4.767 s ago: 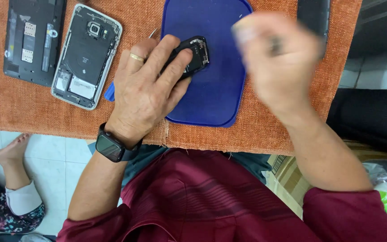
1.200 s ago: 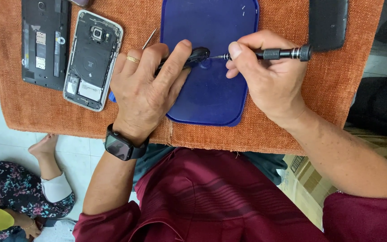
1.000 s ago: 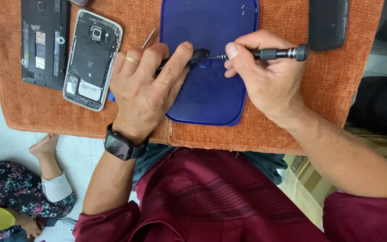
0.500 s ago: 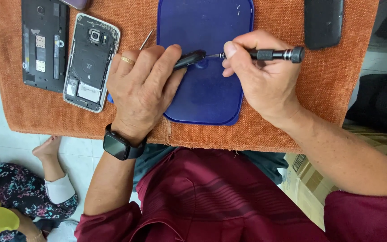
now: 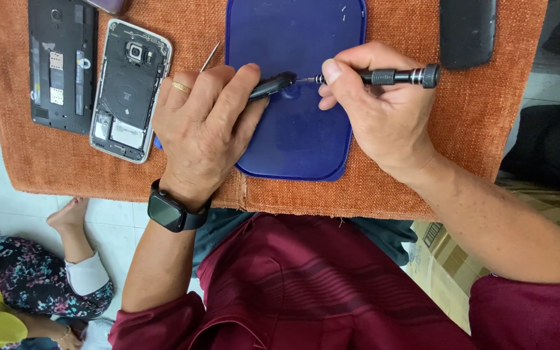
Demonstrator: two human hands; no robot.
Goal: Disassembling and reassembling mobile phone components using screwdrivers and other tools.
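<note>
Since half a second ago nothing much shifted: my left hand (image 5: 205, 126) pins a small dark part (image 5: 272, 84) on the blue tray (image 5: 293, 139), right hand (image 5: 374, 110) pinching the screwdriver (image 5: 393, 76), opened phone (image 5: 129, 91) beyond.

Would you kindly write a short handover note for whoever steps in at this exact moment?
Left hand: pins a small dark part on the blue tray.
Right hand: holds a black screwdriver, tip at that part.
Nearby on the orange cloth: opened phone, black back cover, another dark phone.
Done: phone opened, part out.
Left: the part is under the driver; whether its screw is loose cannot be told.
</note>
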